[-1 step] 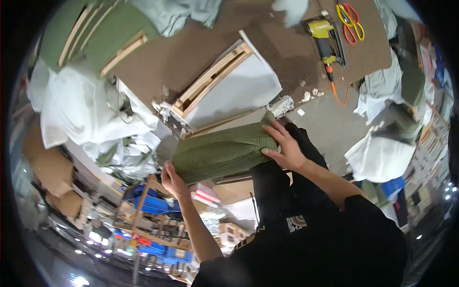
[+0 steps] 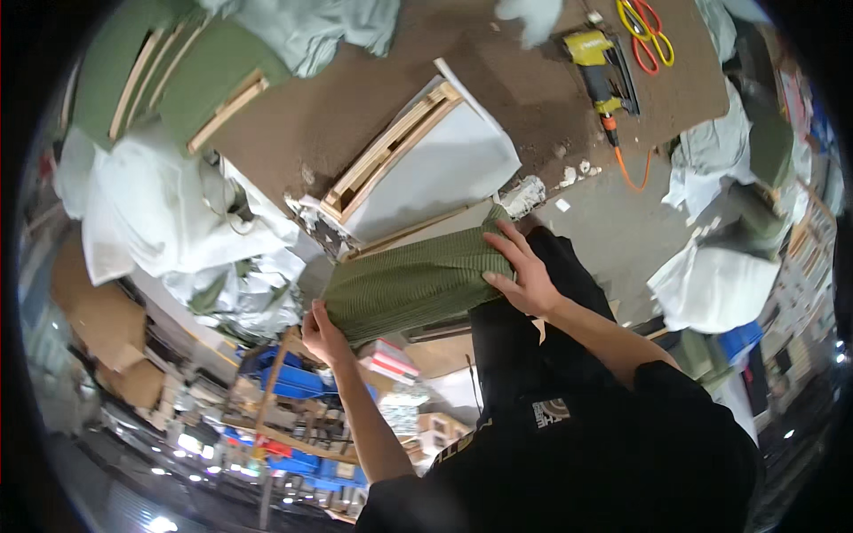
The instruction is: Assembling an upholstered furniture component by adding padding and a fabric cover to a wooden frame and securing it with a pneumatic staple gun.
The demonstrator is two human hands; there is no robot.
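A long block-like piece covered in green ribbed fabric [image 2: 413, 280] lies across in front of my body, between my two hands. My left hand [image 2: 325, 338] grips its left end at the near corner, thumb on top, the other fingers partly hidden. Over the right end, my right hand [image 2: 529, 277] holds the fabric, with thumb and fingers apart around the edge. A tip of cloth [image 2: 496, 214] sticks up at the far right corner. Just beyond it, on the brown table [image 2: 293, 115], sits a wooden frame [image 2: 395, 147] with a white-grey panel [image 2: 440, 160].
A yellow-green air stapler [image 2: 595, 75] with an orange hose [image 2: 629, 180] lies at the far right, beside scissors [image 2: 649, 35] with red and yellow handles. Green padded pieces with wooden strips [image 2: 227, 111] stand at the far left. White sacks [image 2: 160, 204] and cardboard [image 2: 98, 306] crowd the left side.
The whole view has shifted slightly. Both hands keep the same hold on the green fabric-covered piece.
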